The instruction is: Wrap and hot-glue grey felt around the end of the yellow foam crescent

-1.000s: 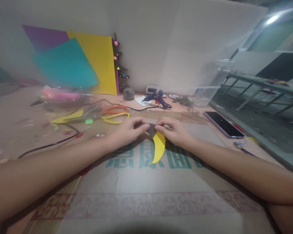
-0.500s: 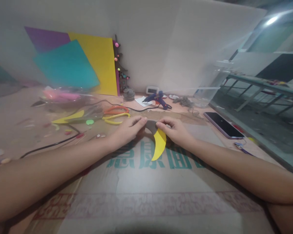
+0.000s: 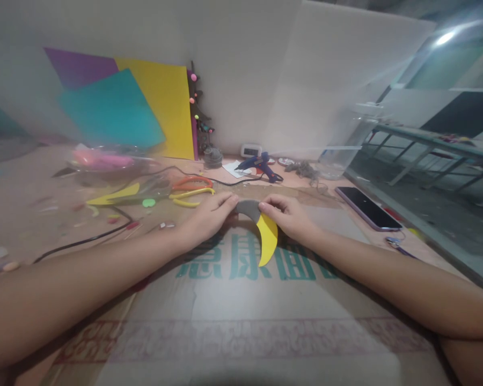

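Between my hands is a curved crescent piece of craft foam or card [image 3: 269,241], grey along its upper part and yellow toward its pointed lower end. My left hand [image 3: 213,213] pinches the grey end between thumb and fingers. With thumb and bent fingers, my right hand [image 3: 285,213] grips the piece where grey meets yellow. The yellow tip hangs down over a board printed with green characters [image 3: 249,262]. Orange-handled scissors [image 3: 191,183] and a yellow handle [image 3: 191,197] lie just beyond my left hand.
A blue glue gun [image 3: 260,165] rests at the back, near a small white clock [image 3: 251,150] and a twine ball [image 3: 213,157]. A phone [image 3: 368,208] lies right. Coloured sheets [image 3: 112,110] lean on the back wall. A black cord [image 3: 84,246] crosses the left side.
The crescent's yellow tip has swung slightly to the right, and more of its grey part shows. My left hand has shifted a little to the left. Both hands keep their hold.
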The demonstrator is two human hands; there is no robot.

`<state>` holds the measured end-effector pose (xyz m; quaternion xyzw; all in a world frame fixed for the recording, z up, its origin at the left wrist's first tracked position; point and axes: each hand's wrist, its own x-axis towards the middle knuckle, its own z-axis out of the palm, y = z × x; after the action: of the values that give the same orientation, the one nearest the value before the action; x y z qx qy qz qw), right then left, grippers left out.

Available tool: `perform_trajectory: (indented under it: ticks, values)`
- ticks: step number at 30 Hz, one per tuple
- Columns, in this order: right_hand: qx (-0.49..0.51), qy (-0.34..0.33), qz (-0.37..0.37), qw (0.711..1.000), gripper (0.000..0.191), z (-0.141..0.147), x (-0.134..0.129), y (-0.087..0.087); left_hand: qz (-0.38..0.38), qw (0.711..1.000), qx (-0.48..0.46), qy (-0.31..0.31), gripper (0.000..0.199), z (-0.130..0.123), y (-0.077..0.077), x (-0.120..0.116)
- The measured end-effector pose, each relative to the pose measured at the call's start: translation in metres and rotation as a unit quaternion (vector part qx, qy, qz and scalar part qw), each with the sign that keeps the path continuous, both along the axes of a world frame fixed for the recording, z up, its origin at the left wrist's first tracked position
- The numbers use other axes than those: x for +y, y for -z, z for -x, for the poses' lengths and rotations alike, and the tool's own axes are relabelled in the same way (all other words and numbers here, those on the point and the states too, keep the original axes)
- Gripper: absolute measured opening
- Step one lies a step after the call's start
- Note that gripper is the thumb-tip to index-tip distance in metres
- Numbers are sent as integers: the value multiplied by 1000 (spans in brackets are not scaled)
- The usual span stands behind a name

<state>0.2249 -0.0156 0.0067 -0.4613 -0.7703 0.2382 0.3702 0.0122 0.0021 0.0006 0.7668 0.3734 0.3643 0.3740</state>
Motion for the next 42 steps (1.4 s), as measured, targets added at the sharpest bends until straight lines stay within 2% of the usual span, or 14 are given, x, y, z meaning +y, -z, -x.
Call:
perform_trajectory:
  ticks: [3, 7, 13, 19, 28, 37, 42]
  values:
    - [21, 5, 10, 1000, 26, -1, 0, 1, 34, 999, -37, 20, 36, -1, 4, 2]
    - [34, 2, 12, 999, 25, -1, 0, 2, 62, 997, -38, 7, 31, -1, 4, 1]
    - [8, 4, -4, 1000, 24, -1, 0, 1, 7, 1000, 0, -17, 24, -1, 2, 0]
    - [-1, 1, -10, 1000, 24, -1, 0, 1, 4, 1000, 20, -24, 24, -1, 1, 0]
    - [1, 8, -18, 1000, 24, 0, 0, 1, 27, 1000, -5, -6, 29, -1, 2, 1]
    - [-12, 8, -15, 1000, 23, 0, 1, 1, -21, 999, 36, -19, 22, -1, 0, 0]
    - [-10, 4, -11, 1000, 24, 0, 1, 1, 2, 1000, 9, -5, 28, -1, 2, 0]
